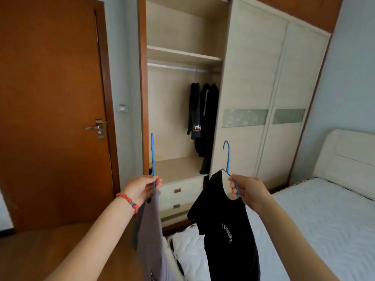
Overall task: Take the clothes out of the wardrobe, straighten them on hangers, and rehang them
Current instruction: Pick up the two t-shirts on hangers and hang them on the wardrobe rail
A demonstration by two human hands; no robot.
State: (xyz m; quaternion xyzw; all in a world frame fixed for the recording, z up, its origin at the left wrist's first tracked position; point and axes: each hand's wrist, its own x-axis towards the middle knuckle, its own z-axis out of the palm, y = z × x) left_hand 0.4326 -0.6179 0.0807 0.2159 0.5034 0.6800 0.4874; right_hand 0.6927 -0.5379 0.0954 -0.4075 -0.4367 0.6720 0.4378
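My left hand (143, 188) grips a blue wire hanger (152, 159) with a grey garment (151, 236) hanging from it. My right hand (248, 191) grips a second blue hanger (228, 157) that carries a black T-shirt (227, 230) with white lettering. Both hangers are held up in front of the open wardrobe (182, 55). Inside it, a metal rail (178, 66) runs under a shelf, and dark clothes (204, 122) hang at the rail's right end.
A brown door (50, 98) stands shut at the left. The wardrobe's sliding doors (263, 88) cover its right part, with drawers (182, 195) below the open bay. A white bed (314, 220) lies at the right and below.
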